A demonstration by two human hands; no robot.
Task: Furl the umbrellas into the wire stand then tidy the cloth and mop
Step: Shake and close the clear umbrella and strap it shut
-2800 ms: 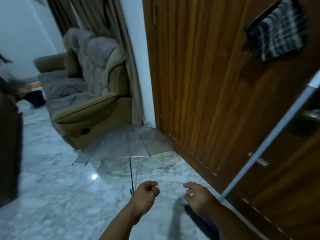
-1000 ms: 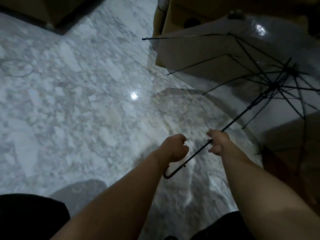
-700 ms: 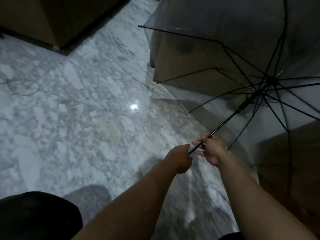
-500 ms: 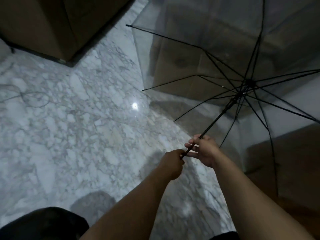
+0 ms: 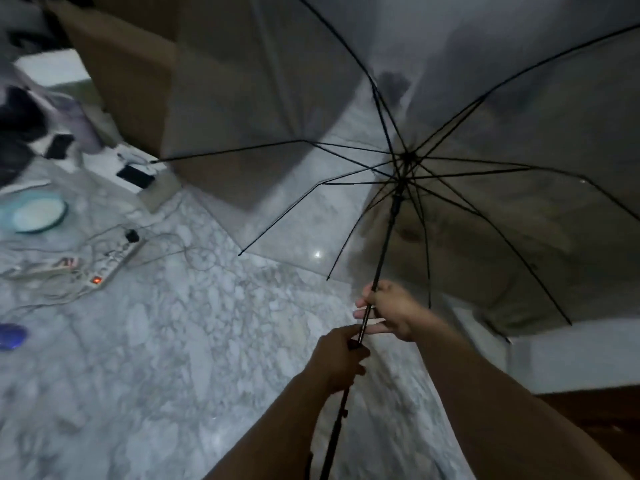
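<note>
Head view: power strip (image 5: pixel 116 259), plate (image 5: pixel 38 214) beside open umbrella (image 5: pixel 485 140).

One view only: head camera, worn; looks forward and down, wide-angle; close over both forearms; marble floor (image 5: pixel 166 341) below, open umbrella (image 5: pixel 485 202) just ahead.

Umbrella (image 5: pixel 450 150) canopy cut off by top and right edges; its handle end runs out past the bottom edge. Shaft section inside left hand (image 5: pixel 337 358) hidden by the fingers. Right hand (image 5: pixel 389 311) partly motion-blurred, grip on shaft unclear. Furniture behind the clear canopy smeared, can't identify. Dark clutter (image 5: pixel 20 129) at left edge blurred and cropped. Blue object (image 5: pixel 12 336) cut off at left edge.
</note>
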